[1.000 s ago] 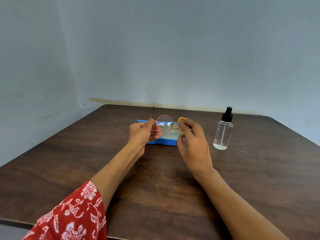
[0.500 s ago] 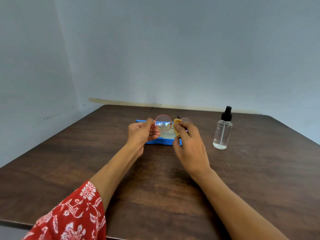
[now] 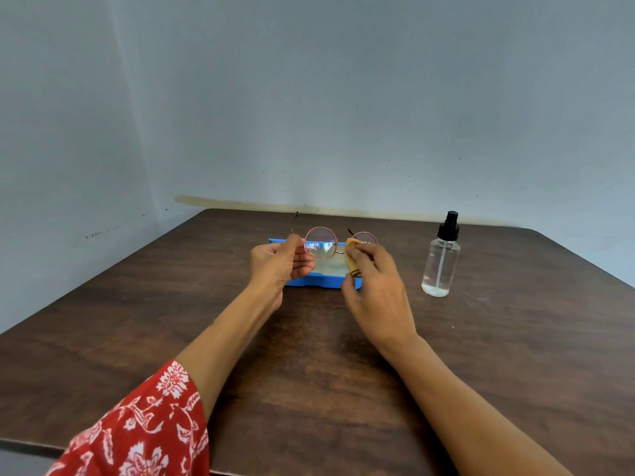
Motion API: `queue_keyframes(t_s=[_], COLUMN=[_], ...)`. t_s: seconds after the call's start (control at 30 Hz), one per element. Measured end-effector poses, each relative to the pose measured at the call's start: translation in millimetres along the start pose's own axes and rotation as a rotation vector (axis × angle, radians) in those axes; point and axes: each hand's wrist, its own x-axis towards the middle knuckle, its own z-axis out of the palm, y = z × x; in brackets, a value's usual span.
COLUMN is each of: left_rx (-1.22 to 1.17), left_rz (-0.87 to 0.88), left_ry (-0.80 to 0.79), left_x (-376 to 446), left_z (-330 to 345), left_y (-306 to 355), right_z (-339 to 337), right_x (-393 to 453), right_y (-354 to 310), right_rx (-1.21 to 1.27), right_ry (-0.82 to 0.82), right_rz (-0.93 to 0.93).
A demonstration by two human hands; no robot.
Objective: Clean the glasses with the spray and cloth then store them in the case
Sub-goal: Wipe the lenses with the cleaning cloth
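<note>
Our left hand (image 3: 280, 261) pinched the glasses (image 3: 321, 247) at the hinge; our right hand (image 3: 372, 286) pinched the cloth (image 3: 352, 257) round one lens. The thin frame seemed light and bendable.

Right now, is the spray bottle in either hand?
No, the spray bottle stands alone on the table; the left hand holds the glasses, the right hand the cloth.

Dark wooden table (image 3: 498, 355), blue case (image 3: 311, 282) lying open mid-table, clear spray bottle (image 3: 441, 262) upright — right of it
</note>
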Motion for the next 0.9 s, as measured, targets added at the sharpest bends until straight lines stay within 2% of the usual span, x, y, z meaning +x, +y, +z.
queue_keyframes(t_s=[0.07,0.17,0.23,0.43,0.5,0.63,0.7,0.77,0.9], left_rx=[-0.005,0.000,-0.003,-0.016,-0.019,-0.029,-0.030,-0.030,-0.025], left_rz=[0.001,-0.004,-0.004,0.001,0.002,0.004,0.006,0.005,0.008], left_ry=[0.000,-0.003,-0.003,0.012,0.013,0.003,0.003,0.005,-0.005], left_x=[1,4,5,7,8,8,8,8,7], left_z=[0,0,0,0,-1,-1,0,-1,0], left_y=[0,-1,-2,-4,-4,-3,-2,-3,-5], right_z=[-1,-5,-6,3,4,-4,-6,-4,2], right_x=[1,3,2,-2,-2,1,1,1,-2], right_y=[3,13,15,-2,-1,9,11,6,-7], right_rx=[0.015,0.052,0.037,-0.001,-0.002,0.005,-0.006,-0.008,-0.053], right_ry=[0.017,0.094,0.096,-0.035,-0.031,0.062,0.074,0.055,-0.031], right_rz=[0.046,0.216,0.249,-0.018,-0.022,0.142,0.166,0.128,-0.068])
